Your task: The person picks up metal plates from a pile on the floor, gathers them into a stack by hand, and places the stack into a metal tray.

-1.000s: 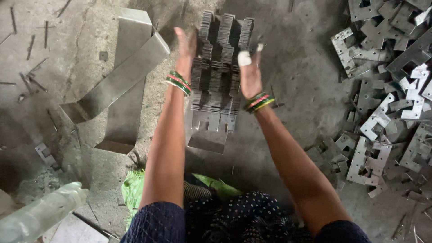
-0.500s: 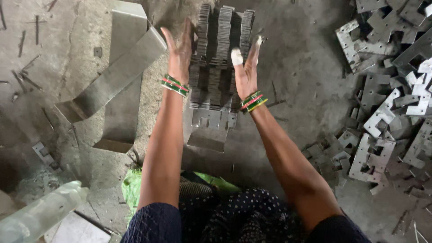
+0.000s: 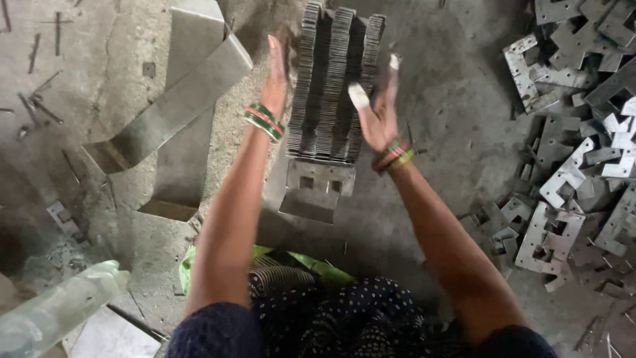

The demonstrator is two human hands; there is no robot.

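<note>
At centre, my left hand (image 3: 273,74) and right hand (image 3: 376,109), open flat, have eased outward off tall grey stack of stamped metal plates (image 3: 331,86); stack stands squared.

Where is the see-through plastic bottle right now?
In the head view, the clear plastic bottle lies on its side at the bottom left corner, on the grey floor beside the person's left arm.
</note>
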